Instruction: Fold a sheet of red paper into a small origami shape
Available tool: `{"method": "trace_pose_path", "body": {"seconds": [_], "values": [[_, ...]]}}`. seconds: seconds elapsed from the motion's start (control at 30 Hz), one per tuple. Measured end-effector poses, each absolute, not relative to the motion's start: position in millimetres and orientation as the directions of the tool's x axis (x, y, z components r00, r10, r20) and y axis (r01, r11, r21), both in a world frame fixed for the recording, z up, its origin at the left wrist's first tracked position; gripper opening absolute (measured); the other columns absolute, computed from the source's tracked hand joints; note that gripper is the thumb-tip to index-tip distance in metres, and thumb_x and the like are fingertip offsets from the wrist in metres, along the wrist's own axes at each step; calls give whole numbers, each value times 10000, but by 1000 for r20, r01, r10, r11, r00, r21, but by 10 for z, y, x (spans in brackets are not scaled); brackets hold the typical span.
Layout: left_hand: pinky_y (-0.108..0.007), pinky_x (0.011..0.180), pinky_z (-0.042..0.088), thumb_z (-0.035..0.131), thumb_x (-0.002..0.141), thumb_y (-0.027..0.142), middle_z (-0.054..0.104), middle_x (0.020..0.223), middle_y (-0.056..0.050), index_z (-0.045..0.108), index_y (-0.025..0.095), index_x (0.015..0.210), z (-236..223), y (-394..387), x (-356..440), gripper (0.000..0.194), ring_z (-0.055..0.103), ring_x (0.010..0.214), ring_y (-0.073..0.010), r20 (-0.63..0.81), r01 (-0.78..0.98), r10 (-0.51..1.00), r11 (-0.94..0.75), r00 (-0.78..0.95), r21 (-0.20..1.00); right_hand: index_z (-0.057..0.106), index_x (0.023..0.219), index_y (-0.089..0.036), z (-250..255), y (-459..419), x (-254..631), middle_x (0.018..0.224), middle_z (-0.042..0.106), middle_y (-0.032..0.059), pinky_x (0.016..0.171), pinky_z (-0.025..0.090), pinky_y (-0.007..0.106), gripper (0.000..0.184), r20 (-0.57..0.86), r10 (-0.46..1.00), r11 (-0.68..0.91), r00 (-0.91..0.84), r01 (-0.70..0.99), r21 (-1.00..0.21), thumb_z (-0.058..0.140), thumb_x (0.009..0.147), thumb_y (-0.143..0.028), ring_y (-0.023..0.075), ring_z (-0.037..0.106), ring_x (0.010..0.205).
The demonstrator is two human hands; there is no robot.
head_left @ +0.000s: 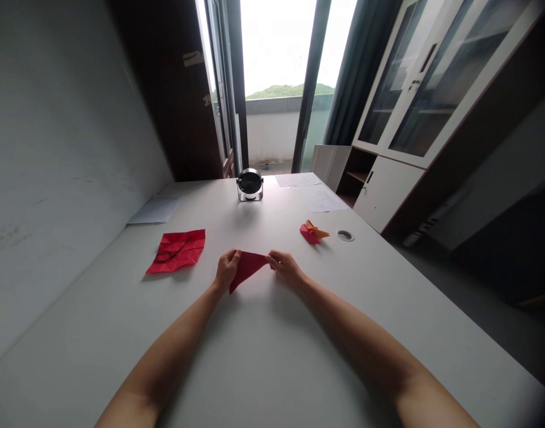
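Between my two hands is a dark red folded paper (248,267), shaped like a triangle with one point hanging toward me. My left hand (227,267) pinches its left side, thumb on top. At the right corner, the fingers of my right hand (283,265) close on the paper's tip. Both hands are just over the white table (254,356). To the left lies a creased red paper sheet (183,246) with a thin dark cord or loop on it. Off to the right sit red and orange folded paper pieces (313,232).
A white tape roll (345,236) lies right of the folded pieces. Farther back stands a round black-and-silver device (249,184). Paper sheets (319,196) lie at the back right, and a stack of paper (154,210) is by the left wall. A cabinet (388,190) stands beyond the right edge.
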State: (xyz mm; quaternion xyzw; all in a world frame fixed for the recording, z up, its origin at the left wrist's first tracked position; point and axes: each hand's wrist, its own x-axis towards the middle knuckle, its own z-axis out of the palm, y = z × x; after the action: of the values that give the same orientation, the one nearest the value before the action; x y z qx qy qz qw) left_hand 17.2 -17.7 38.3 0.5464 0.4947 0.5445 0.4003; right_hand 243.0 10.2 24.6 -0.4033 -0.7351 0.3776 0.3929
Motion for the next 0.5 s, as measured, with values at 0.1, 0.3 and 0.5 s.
{"method": "trace_pose_path", "body": {"seconds": [0.1, 0.3, 0.5], "values": [[-207, 529, 371, 580, 858, 466, 551, 642, 16, 596, 173, 721, 390, -175, 170, 324, 470, 581, -113, 207, 103, 973, -197, -104, 975, 540, 687, -194, 232, 130, 2452, 595, 558, -12, 551, 358, 236, 385, 291, 897, 387, -332, 278, -879, 494, 920, -497, 112, 451, 543], [-220, 554, 404, 573, 854, 469, 587, 691, 1, 629, 176, 761, 382, -167, 168, 311, 514, 625, -133, 210, 111, 971, -197, -119, 974, 572, 704, -196, 199, 160, 2467, 611, 591, 4, 581, 398, 251, 407, 302, 915, 377, -269, 298, -877, 487, 921, -529, 128, 501, 566], [-213, 542, 401, 582, 851, 463, 571, 659, 12, 616, 170, 734, 365, -150, 152, 317, 506, 604, -123, 199, 106, 971, -186, -129, 977, 613, 808, -192, 186, 161, 2467, 656, 608, 4, 615, 437, 260, 318, 288, 914, 355, -287, 220, -909, 518, 915, -476, 133, 539, 601]]}}
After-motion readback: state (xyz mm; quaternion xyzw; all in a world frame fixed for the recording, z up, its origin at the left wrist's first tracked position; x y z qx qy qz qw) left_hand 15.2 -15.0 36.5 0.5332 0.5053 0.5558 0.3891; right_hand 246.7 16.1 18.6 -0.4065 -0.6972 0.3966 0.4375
